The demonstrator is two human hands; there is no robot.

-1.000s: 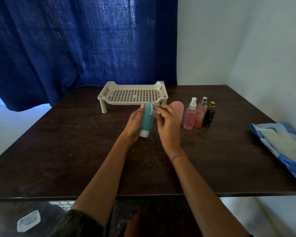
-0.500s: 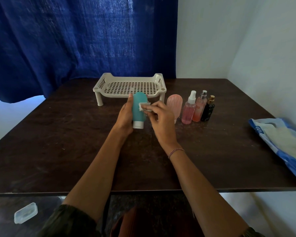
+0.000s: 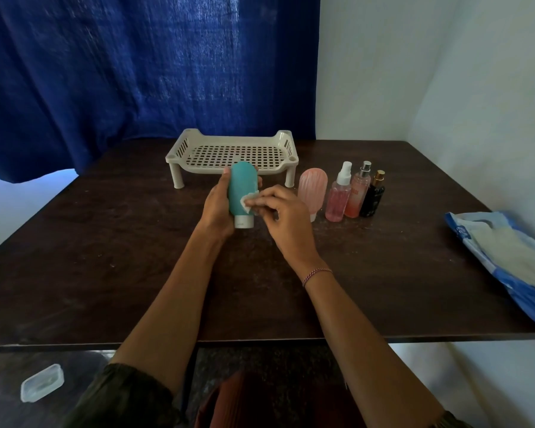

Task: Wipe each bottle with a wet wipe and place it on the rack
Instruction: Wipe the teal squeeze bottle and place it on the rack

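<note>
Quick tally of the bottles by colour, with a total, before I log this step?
Teal bottle, in the left hand: 1
Pink bottles: 3 (ribbed pink bottle, pink spray bottle, peach spray bottle)
Black bottle: 1
Total: 5

five bottles (image 3: 242,193), one rack (image 3: 232,156), one wet wipe (image 3: 250,201), one wipes pack (image 3: 507,264), two hands (image 3: 220,208)
</note>
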